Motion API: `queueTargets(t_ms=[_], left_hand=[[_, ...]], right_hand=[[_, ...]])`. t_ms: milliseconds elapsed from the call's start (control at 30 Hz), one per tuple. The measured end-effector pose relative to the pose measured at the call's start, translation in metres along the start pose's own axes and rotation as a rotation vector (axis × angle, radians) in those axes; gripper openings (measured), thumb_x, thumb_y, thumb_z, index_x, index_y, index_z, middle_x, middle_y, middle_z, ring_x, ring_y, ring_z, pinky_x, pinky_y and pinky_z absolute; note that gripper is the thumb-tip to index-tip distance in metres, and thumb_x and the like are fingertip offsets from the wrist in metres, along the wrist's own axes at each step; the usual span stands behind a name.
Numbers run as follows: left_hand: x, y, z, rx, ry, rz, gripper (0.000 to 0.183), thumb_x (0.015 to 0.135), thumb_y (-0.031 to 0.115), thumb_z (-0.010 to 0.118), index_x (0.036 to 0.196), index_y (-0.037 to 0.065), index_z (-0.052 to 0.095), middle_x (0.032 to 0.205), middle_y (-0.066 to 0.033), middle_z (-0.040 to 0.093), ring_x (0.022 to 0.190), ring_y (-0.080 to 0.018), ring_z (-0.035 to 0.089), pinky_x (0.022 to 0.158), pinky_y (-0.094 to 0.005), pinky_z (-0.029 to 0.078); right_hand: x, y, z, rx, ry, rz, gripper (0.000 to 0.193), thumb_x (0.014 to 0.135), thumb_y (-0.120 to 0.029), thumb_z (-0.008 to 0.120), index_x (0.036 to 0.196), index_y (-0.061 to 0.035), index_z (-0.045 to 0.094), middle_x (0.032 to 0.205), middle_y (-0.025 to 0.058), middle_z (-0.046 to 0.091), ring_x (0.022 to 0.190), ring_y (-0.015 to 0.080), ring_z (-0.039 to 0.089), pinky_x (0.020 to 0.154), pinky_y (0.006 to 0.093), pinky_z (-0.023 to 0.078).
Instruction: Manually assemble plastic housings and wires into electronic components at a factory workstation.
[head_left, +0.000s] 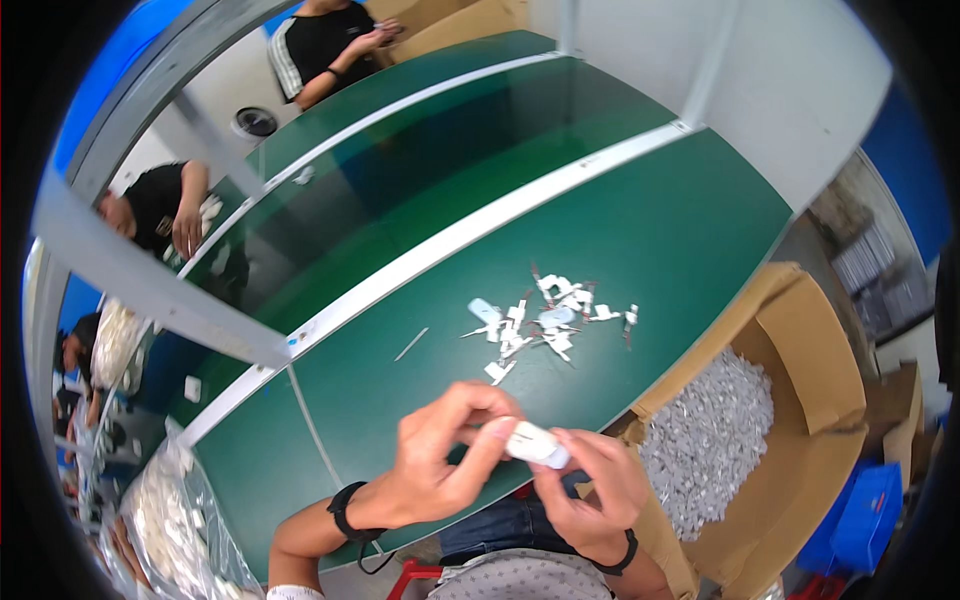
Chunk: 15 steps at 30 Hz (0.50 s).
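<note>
Between my two hands, just over the near edge of the green table, is a small white rounded plastic casing point(536, 443). My left hand point(450, 455) pinches its left end between thumb and fingers. At its right end, which looks pale bluish, the thumb and fingers of my right hand point(592, 488) are closed on it. Beyond my hands lies a loose pile of small white parts with dark thin ends point(515, 325). Two pale blue oval pieces, one a pale blue cap point(482, 310), lie among them. A thin light stick point(411, 344) rests left of the pile.
At the right stands an open cardboard box point(815, 400) with many small grey-white pieces point(710, 440). A clear plastic bag point(175, 520) of white parts sits at the lower left. White rails point(480, 220) and a metal post point(160, 270) border the green table point(690, 220). Other people work across it.
</note>
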<state>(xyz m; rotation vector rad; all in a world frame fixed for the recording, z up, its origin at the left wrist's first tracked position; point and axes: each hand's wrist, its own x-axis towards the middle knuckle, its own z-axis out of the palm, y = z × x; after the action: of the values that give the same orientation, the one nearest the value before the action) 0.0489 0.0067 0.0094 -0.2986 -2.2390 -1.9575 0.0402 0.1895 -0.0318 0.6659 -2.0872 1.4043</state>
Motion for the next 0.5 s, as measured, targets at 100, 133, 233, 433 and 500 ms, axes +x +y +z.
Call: queueTargets(t_ms=[100, 133, 233, 433, 500], left_hand=[[0.002, 0.001, 0.002, 0.079, -0.01, 0.056, 0.011, 0.099, 0.002, 0.059, 0.107, -0.005, 0.058, 0.093, -0.0143, 0.066, 0.078, -0.0196, 0.069, 0.065, -0.0302, 0.059], [0.002, -0.003, 0.0, 0.131, -0.033, 0.151, 0.011, 0.1, 0.002, 0.056, 0.109, -0.005, 0.055, 0.095, -0.0132, 0.066, 0.071, -0.0147, 0.066, 0.058, -0.0263, 0.056], [-0.003, -0.01, -0.004, 0.058, -0.09, 0.132, 0.014, 0.101, 0.006, 0.058, 0.112, -0.002, 0.053, 0.094, -0.011, 0.065, 0.064, -0.0165, 0.064, 0.052, -0.0282, 0.053], [0.006, -0.021, -0.001, 0.019, -0.123, 0.425, 0.022, 0.091, 0.007, 0.062, 0.104, 0.0, 0.045, 0.087, -0.0149, 0.057, 0.075, -0.0356, 0.061, 0.068, -0.0426, 0.048], [0.013, -0.017, -0.006, -0.01, -0.059, 0.428, 0.021, 0.084, -0.001, 0.057, 0.101, -0.001, 0.044, 0.084, -0.0184, 0.055, 0.073, -0.0369, 0.057, 0.066, -0.0445, 0.045]], right_hand=[[-0.003, 0.001, 0.003, -0.099, 0.002, 0.027, 0.033, 0.071, 0.002, 0.083, 0.102, 0.0017, 0.073, 0.091, 0.0133, 0.073, 0.071, 0.0236, 0.07, 0.064, 0.0318, 0.057], [-0.003, -0.002, 0.004, -0.122, -0.001, 0.032, 0.033, 0.071, 0.001, 0.084, 0.102, 0.0013, 0.073, 0.092, 0.0135, 0.073, 0.073, 0.0253, 0.07, 0.065, 0.0326, 0.057], [-0.01, -0.002, 0.007, -0.123, -0.013, 0.096, 0.03, 0.076, 0.002, 0.079, 0.104, 0.004, 0.071, 0.098, 0.0158, 0.072, 0.081, 0.0272, 0.067, 0.068, 0.0346, 0.053], [-0.006, 0.008, -0.008, -0.279, -0.063, -0.113, 0.029, 0.086, -0.001, 0.077, 0.114, 0.005, 0.071, 0.09, 0.0116, 0.071, 0.059, 0.0128, 0.056, 0.051, 0.0247, 0.045], [-0.015, 0.007, -0.007, 0.196, -0.106, 0.267, 0.042, 0.09, -0.001, 0.073, 0.13, 0.0037, 0.062, 0.101, 0.0128, 0.072, 0.065, 0.0127, 0.058, 0.059, 0.0253, 0.049]])
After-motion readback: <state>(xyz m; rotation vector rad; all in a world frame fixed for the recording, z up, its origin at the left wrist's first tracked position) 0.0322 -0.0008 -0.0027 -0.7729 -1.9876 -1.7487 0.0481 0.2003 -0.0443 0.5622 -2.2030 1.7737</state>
